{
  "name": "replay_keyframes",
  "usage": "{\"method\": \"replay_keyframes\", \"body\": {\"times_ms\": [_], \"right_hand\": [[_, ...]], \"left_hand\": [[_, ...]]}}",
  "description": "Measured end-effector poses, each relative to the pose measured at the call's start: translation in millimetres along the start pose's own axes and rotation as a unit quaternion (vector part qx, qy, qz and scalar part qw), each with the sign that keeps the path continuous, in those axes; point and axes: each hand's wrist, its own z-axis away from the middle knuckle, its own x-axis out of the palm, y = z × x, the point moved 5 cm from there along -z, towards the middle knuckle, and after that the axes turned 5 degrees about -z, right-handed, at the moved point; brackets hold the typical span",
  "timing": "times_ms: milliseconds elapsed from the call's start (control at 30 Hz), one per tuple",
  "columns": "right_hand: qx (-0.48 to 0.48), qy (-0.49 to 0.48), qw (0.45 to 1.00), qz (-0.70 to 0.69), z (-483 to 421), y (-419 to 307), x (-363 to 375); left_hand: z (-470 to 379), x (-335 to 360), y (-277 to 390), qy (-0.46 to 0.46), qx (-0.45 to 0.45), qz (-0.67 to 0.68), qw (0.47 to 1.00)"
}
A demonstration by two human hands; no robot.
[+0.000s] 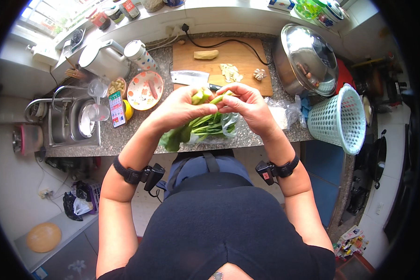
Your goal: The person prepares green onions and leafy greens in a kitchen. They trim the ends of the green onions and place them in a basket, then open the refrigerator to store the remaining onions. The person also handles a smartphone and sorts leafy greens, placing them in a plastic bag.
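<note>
My left hand [182, 106] grips green stems of a leafy vegetable [200, 96], whose leaves hang down at the counter's front edge. The fingers of my right hand [246, 105] pinch a stem end close to the left fingertips. Below both hands, more leafy greens [210, 127] lie in a clear plastic bag [230, 125]. Just beyond them is a wooden cutting board [196, 42] bearing a cleaver [189, 77], sliced pale pieces [231, 72], a peeled piece of ginger or similar root [205, 54] and a garlic bulb [259, 74].
Left of the board are a patterned bowl [133, 89] with a piece of meat or sausage, a phone [117, 109], a kettle [103, 61] and a sink [59, 126]. To the right stand a large lidded steel pot [290, 66] and a perforated plastic basket [323, 119]. A black cord crosses the board.
</note>
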Motion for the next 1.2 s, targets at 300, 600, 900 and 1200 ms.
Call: {"method": "replay_keyframes", "body": {"times_ms": [300,600,900,1200], "right_hand": [[-0.233,-0.031,0.73,0.642,31.4,-22.9,10.7],[-0.075,0.001,0.937,0.34,59.9,-8.3,-40.9],[0.011,0.573,0.47,0.672,248.8,-189.6,-279.3],[-0.115,-0.004,0.787,0.607,86.7,-12.2,-67.3]], "left_hand": [[-12.9,36.5,6.9,-0.094,-0.029,-0.134,0.986],[-16.6,63.2,25.9,-0.115,0.121,-0.181,0.969],[31.8,-53.8,-11.6,0.119,0.139,0.311,0.933],[101.6,-98.6,-32.8,0.159,0.196,0.356,0.9]]}}
